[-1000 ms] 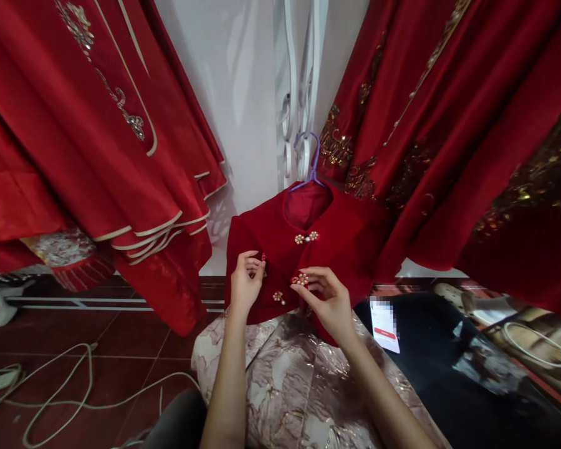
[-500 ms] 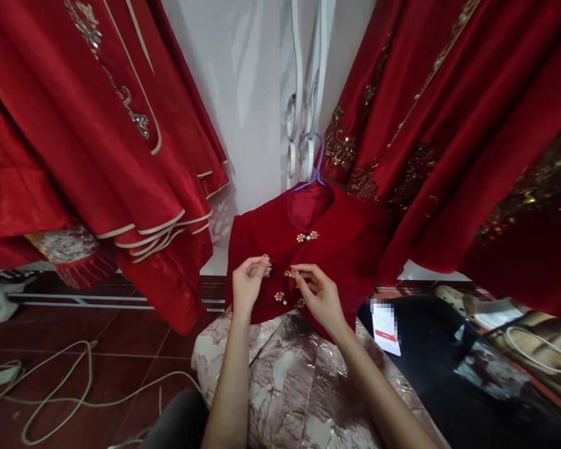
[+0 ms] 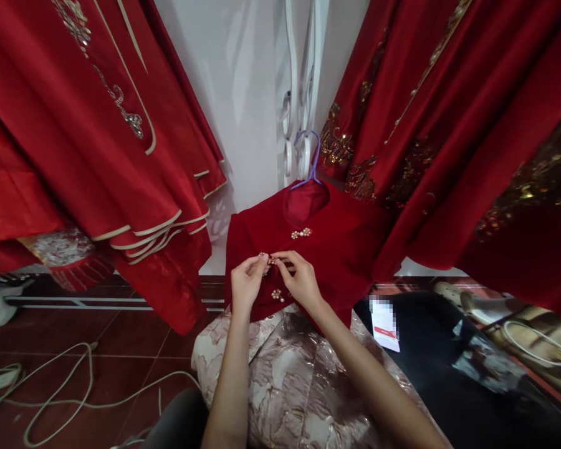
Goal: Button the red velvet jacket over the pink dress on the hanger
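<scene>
A small red velvet jacket [image 3: 346,240] hangs on a purple hanger [image 3: 309,163] in front of me. A jewelled clasp [image 3: 301,233] sits closed below its collar, another [image 3: 277,294] lower down. My left hand [image 3: 245,284] and my right hand [image 3: 300,280] meet at the middle clasp [image 3: 267,258], each pinching one half of it with the fingertips. A pale brocade skirt [image 3: 290,380] spreads below the jacket, under my forearms.
Red embroidered gowns hang at the left [image 3: 88,143] and right [image 3: 453,131]. A white ornate rack [image 3: 303,81] stands against the wall. A white cable [image 3: 70,393] loops over the dark red tiled floor. A tagged black garment [image 3: 449,355] lies at the right.
My right hand has moved up and to the left, bringing its half of the middle clasp to the half that my left hand pinches. The jacket front has drawn together.
</scene>
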A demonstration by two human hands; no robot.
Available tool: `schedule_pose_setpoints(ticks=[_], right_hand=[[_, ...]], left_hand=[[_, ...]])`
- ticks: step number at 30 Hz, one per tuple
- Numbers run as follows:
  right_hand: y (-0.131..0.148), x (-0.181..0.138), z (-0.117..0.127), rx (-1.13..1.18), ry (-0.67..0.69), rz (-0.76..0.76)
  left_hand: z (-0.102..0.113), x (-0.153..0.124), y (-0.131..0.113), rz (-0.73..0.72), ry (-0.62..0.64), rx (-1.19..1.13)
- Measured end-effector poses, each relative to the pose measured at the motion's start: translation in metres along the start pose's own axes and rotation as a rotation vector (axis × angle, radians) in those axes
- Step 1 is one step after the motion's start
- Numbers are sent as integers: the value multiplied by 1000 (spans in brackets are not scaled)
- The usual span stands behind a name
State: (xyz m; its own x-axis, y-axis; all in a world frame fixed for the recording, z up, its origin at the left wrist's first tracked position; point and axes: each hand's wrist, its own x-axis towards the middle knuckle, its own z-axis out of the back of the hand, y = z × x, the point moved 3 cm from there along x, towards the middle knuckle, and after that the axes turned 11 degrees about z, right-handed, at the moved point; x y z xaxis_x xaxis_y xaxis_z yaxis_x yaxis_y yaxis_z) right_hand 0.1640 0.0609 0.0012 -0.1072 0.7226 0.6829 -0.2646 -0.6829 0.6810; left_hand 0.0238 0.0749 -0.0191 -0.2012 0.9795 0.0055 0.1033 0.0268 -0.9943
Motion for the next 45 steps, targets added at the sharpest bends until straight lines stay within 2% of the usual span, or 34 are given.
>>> schedule_pose_setpoints(ticks=[10, 14, 17, 20, 23, 25, 28, 30, 32, 34, 37, 45], right_hand=[[-8, 0, -5, -32, -30, -17], [-9, 4, -8, -34, -63, -16], [-10, 10, -7, -24, -32, -30], [-12, 8, 2, 46, 40, -83], [-12, -10, 21, 114, 75, -167], [-12, -25, 35, 89, 110, -215], [-13, -44, 46, -34, 220, -267], [-15, -50, 45, -147, 303, -266], [-17, -54, 40, -262, 352, -252], [-19, -57, 34, -357, 354, -245], [-21, -59, 27, -411, 321, -218], [-39, -62, 24, -195, 205, -208]], left_hand=[[-3, 0, 1, -76, -51, 64], [-2, -2, 0, -112, -43, 128], [-1, -2, 0, -144, -18, 190], [2, -3, -2, -158, 21, 250], [8, -8, -11, -137, 34, 398], [10, -17, -18, -85, 134, 537], [7, -34, -24, 45, 449, 731], [4, -44, -22, 103, 614, 843], [1, -48, -17, 129, 677, 951], [-1, -47, -11, 139, 665, 1034], [-4, -42, -7, 109, 563, 1073], [-9, -30, -1, -75, 416, 1020]])
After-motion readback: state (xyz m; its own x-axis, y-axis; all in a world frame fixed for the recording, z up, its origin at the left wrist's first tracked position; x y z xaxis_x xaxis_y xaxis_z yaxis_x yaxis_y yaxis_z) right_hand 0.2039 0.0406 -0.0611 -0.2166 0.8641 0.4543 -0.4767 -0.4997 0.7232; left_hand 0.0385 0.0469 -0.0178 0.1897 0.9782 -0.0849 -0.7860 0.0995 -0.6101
